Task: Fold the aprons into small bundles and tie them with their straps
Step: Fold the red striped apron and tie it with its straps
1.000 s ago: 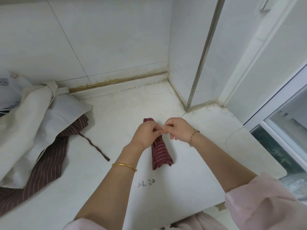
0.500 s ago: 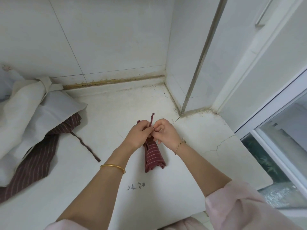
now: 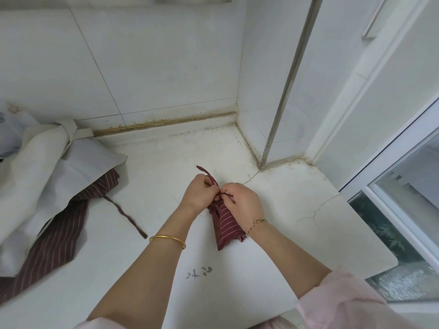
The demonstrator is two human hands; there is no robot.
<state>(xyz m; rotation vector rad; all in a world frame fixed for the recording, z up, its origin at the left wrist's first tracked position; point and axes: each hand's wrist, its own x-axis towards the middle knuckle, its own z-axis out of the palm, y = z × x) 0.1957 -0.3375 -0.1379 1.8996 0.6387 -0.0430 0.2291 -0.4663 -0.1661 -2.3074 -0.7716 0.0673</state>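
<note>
At far left a cream apron lies over a maroon striped apron on the white counter. Mid-counter, the left hand pinches a maroon strap. The right hand pinches its other end, over the rolled striped bundle.

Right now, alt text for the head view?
The left hand and right hand pinch the maroon straps of a rolled striped apron bundle on the white counter, mid-tie. A heap of unfolded aprons lies at the left.

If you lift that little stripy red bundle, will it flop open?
Probably soft and light: the bundle is thin rolled cloth. It may loosen, since the left hand and right hand pinch its strap, knot seemingly unfinished.
</note>
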